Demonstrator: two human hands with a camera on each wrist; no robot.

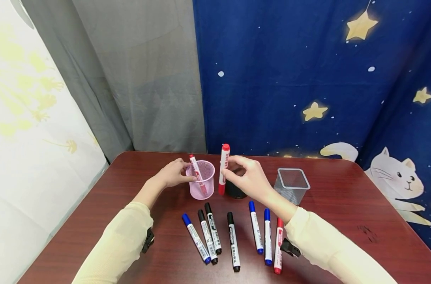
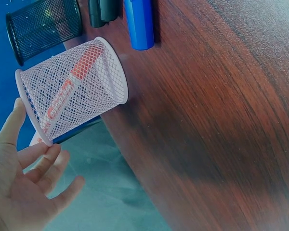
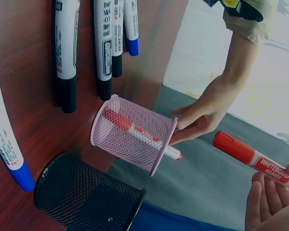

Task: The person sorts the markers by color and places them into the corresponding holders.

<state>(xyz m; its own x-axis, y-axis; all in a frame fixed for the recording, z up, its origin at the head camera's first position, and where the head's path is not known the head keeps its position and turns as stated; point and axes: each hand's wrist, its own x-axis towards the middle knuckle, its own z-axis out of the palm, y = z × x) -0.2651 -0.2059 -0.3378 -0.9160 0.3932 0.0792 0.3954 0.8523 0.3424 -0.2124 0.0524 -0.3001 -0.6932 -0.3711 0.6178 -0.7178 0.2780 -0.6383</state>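
Observation:
A pink mesh pen cup [image 1: 207, 187] stands upright on the table with one red marker [image 1: 195, 167] leaning inside it. My left hand [image 1: 171, 173] holds this cup at its rim, thumb and fingers on opposite sides, as the left wrist view shows too. Between thumb and fingers, my right hand [image 1: 249, 176] pinches a second red whiteboard marker [image 3: 234, 147]. That marker is upright, just right of the pink cup and above the table. Behind my right hand, a round black mesh pen cup [image 3: 86, 192] is partly hidden in the head view.
A square grey mesh holder [image 1: 291, 188] stands to the right. In front lie several loose markers: blue ones [image 1: 196, 238], black ones [image 1: 233, 241] and a red one [image 1: 278, 246] near my right sleeve. Curtains [image 1: 158, 79] hang behind the table's far edge.

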